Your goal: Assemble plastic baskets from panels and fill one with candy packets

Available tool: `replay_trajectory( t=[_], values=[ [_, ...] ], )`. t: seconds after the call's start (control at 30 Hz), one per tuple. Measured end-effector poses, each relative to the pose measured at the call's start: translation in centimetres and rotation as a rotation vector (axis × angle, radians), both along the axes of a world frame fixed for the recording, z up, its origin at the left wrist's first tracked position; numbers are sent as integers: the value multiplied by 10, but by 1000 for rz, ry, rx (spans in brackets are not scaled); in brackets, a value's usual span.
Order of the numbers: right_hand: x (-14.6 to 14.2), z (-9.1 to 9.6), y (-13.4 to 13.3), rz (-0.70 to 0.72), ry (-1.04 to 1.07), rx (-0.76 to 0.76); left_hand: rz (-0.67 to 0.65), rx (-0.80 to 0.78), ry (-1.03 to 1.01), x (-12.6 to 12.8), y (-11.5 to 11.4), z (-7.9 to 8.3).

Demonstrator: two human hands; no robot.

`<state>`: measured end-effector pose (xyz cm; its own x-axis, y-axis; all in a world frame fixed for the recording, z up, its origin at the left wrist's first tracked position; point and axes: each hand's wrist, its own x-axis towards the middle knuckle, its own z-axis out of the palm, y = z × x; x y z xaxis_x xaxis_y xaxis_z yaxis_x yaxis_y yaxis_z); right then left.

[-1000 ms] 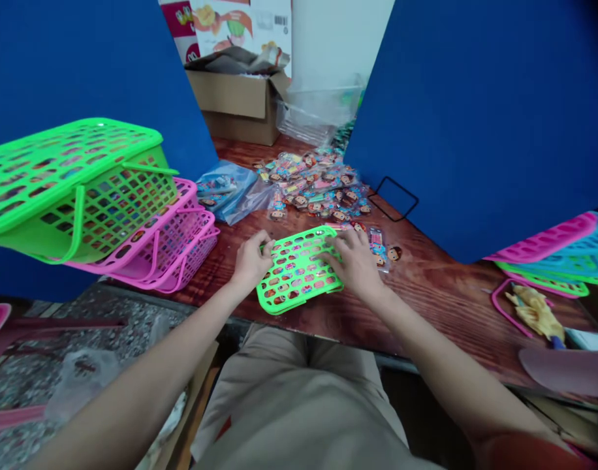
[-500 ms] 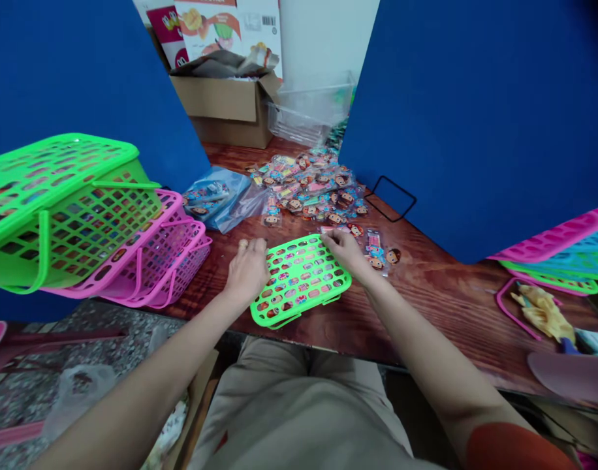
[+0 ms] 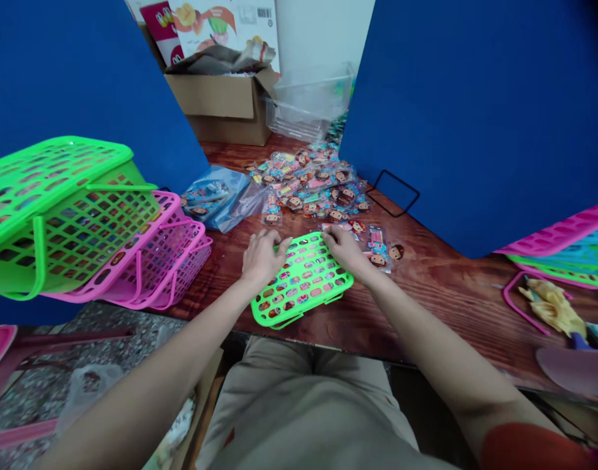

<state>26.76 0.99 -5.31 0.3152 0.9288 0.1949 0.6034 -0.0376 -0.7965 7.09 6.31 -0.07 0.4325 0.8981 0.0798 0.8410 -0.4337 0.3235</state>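
At the near edge of the dark wooden worktop (image 3: 440, 287), straight ahead of the person in the head view, lies a flat bright-green plastic lattice basket (image 3: 301, 279), with coloured packets showing through its holes. The left hand (image 3: 262, 256) sits at its far left corner, fingers curled down over the rim and closed on it. The right hand (image 3: 345, 250) sits at the far right corner with its fingertips bent onto the rim; whether it grips or only presses cannot be told. The two hands are apart, with the basket's width between them.

Just beyond the basket spreads a heap of small clear packets printed with cartoon faces (image 3: 311, 186), some touching the right hand's side. A crumpled blue plastic bag (image 3: 215, 196) lies left of the heap. Further left, a large green lattice basket (image 3: 59, 209) is nested, tilted, on pink lattice baskets (image 3: 166, 261). An open cardboard box (image 3: 225, 104) stands at the back.
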Motion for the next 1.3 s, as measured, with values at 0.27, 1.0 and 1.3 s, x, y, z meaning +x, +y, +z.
replay_trajectory(
  t=[0.27,1.0,1.3],
  values=[
    [-2,5,-3,-6,-20,-54,179,-228,-66,11,6,2],
    [8,0,17,176,94,-69,184,-243,84,22,9,6],
    [1,-5,6,122,220,95,173,-123,21,20,2,0]
  ],
)
